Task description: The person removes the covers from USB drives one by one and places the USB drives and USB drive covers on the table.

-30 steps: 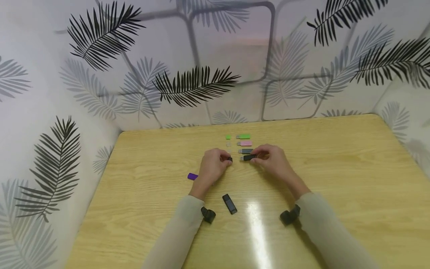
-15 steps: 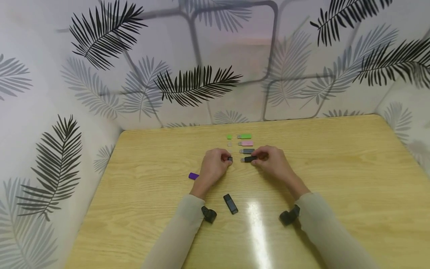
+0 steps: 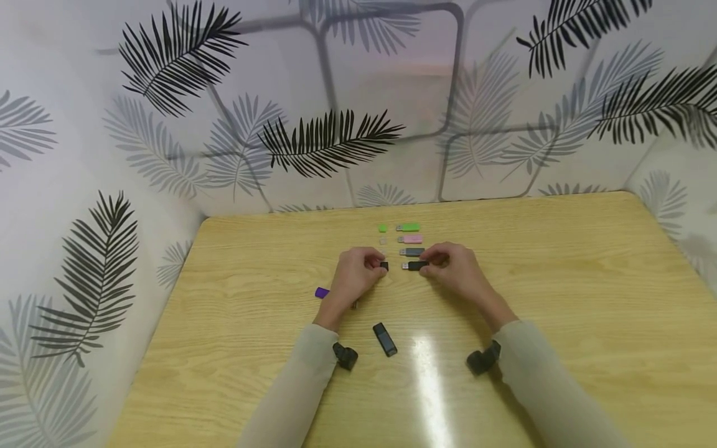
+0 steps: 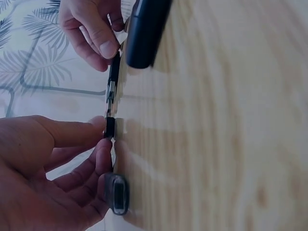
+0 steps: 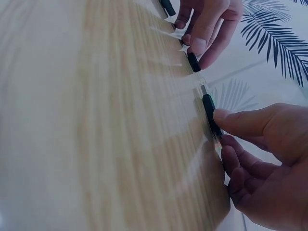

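Note:
My left hand [image 3: 355, 270] pinches a small black cap [image 4: 110, 127] between thumb and fingertips, at the table surface. Opposite it, my right hand [image 3: 456, 267] pinches the back end of a black USB stick [image 5: 211, 113], whose bare metal plug points left toward the cap. A short gap separates plug and cap. Just beyond the black stick lie a grey USB stick [image 3: 413, 252], a pink USB stick [image 3: 411, 239] and a green USB stick [image 3: 409, 228], plugs to the left. A green cap [image 3: 383, 228] and a clear cap [image 3: 383, 240] lie left of them.
A dark USB stick [image 3: 384, 339] lies slanted between the forearms. Left of my left wrist is a purple USB stick [image 3: 322, 292], partly hidden by it. The wooden table [image 3: 560, 261] ends at a leaf-patterned wall [image 3: 358, 168].
The black USB stick has shifted slightly toward me and lies straighter, a little farther from the grey one. Both hands keep their holds and barely move.

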A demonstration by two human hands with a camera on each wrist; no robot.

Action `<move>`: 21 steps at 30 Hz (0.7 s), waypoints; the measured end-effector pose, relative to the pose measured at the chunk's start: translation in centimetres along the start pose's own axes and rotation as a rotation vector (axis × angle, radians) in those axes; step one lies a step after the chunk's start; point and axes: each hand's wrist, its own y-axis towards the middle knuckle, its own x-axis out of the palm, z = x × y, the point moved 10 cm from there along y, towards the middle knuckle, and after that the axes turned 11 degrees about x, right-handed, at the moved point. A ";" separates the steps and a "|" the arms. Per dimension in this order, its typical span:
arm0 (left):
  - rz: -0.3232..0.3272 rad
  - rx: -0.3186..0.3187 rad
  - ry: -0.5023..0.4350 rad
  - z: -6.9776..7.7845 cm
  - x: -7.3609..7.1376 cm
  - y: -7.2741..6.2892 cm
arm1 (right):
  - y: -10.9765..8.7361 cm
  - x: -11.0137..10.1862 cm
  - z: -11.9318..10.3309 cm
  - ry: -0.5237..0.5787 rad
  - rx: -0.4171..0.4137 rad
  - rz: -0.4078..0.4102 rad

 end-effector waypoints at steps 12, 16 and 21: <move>0.036 0.075 -0.221 0.1 -1.5 -1.4 | -1.7 -1.1 -0.2 0.108 -0.017 0.011; 0.014 0.083 -0.274 0.2 -1.7 -1.7 | -2.6 -1.2 -0.5 0.134 -0.022 0.000; -0.020 0.072 -0.317 0.6 -1.8 -2.3 | -3.8 -1.1 -1.3 0.144 -0.048 -0.012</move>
